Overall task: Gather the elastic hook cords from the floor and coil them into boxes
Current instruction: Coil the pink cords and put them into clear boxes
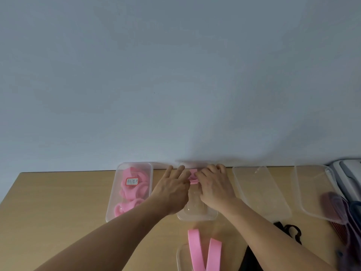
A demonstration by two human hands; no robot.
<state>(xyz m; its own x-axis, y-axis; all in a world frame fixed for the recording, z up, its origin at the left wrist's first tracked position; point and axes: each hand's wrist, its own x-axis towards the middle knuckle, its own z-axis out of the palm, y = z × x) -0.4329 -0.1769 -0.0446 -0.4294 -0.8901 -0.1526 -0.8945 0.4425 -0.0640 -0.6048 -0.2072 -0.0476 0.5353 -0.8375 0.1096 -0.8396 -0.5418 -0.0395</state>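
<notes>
- Fingers of the left hand (172, 189) pinch a folded pink cord (193, 178) from the left, two fingers splayed straight beyond it; the right hand (213, 187) curls its fingers round the same cord from the right
- The cord sits over the far end of a clear box (197, 216) on the table (58, 202)
- Left of it, a labelled box (149, 173) holds pink coils (132, 194)
- Right, two clear containers (259, 190); near the front edge, a loose pink length (203, 251); dark cords (291, 231) beside it

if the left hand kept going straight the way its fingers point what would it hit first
Probably the wall behind the table; the left hand points its straight fingers at it from close by, though depth is unclear.
</notes>
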